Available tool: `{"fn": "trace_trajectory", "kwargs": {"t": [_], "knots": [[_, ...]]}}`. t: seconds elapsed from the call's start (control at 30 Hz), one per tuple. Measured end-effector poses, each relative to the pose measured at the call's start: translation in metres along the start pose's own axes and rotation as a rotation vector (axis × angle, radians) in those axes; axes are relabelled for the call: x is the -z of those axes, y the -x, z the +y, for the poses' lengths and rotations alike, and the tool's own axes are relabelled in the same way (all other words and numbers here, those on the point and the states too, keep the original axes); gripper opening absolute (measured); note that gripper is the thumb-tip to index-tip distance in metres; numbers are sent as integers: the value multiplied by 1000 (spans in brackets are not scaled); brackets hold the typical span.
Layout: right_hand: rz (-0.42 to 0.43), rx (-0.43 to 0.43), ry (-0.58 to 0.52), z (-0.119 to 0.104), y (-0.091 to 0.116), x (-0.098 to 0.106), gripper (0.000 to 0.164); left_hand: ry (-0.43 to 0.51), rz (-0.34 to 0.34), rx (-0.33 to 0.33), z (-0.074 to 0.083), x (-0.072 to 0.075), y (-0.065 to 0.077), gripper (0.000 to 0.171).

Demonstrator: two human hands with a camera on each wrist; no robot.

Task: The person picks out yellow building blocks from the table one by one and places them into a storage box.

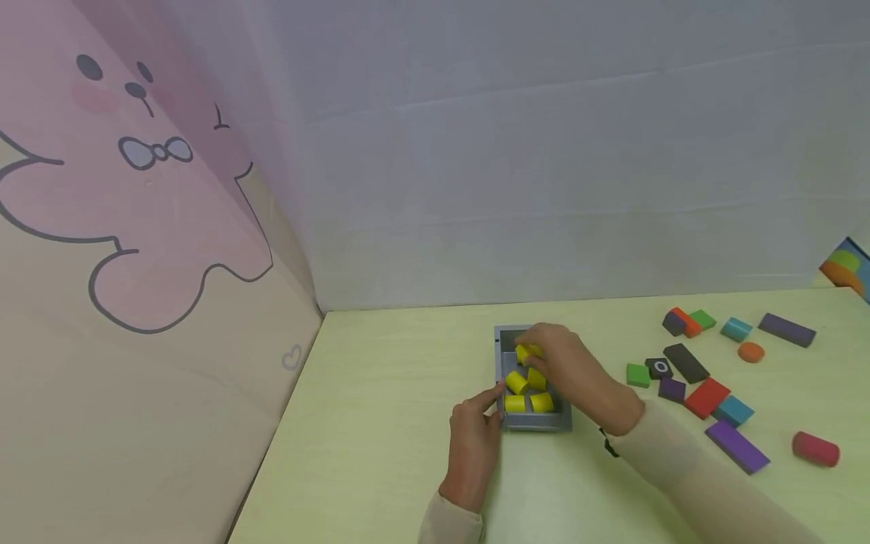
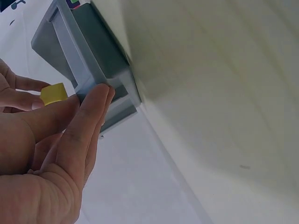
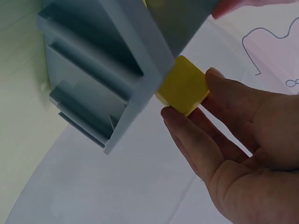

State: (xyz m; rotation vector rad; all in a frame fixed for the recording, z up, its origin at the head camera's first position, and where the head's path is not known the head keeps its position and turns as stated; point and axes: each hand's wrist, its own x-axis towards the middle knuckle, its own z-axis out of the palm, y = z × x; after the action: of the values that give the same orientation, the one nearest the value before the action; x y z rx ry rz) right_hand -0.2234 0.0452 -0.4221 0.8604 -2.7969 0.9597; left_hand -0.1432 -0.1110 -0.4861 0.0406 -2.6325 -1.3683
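Note:
A narrow grey tray (image 1: 533,423) stands on the table with several short yellow cylinders (image 1: 516,382) lying in it. At its left long side, my left hand (image 1: 473,442) grips the rim, with the thumb at the top edge and the fingers along the outer wall (image 2: 96,109). Over the far end of the tray, my right hand (image 1: 578,374) pinches one yellow block (image 3: 183,86) between thumb and fingertips. That block is right beside the tray's rim in the right wrist view. The back of the right hand hides part of the tray's right wall.
Right of the tray lie scattered blocks: a green square (image 1: 637,375), a dark grey bar (image 1: 686,363), a red block (image 1: 708,398), a purple bar (image 1: 737,446) and a red cylinder (image 1: 816,449). Farther back are a blue cylinder (image 1: 736,329) and an orange disc (image 1: 751,352). A pale curtain (image 1: 544,189) hangs behind.

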Motion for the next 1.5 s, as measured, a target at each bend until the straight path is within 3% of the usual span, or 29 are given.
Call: {"fn": "trace_trajectory", "kwargs": {"t": [0.47,1.07,1.5], "knots": [[3,18,22,3,-4,-12,29,8,-11,11,-1,0,0,45],[-65,-62,12,5,-10,-25,27,4,-13,12,2,2,0,45],[-68,-51,46,6,-13,-30,26,11,0,-6,0,1,0,46]]}}
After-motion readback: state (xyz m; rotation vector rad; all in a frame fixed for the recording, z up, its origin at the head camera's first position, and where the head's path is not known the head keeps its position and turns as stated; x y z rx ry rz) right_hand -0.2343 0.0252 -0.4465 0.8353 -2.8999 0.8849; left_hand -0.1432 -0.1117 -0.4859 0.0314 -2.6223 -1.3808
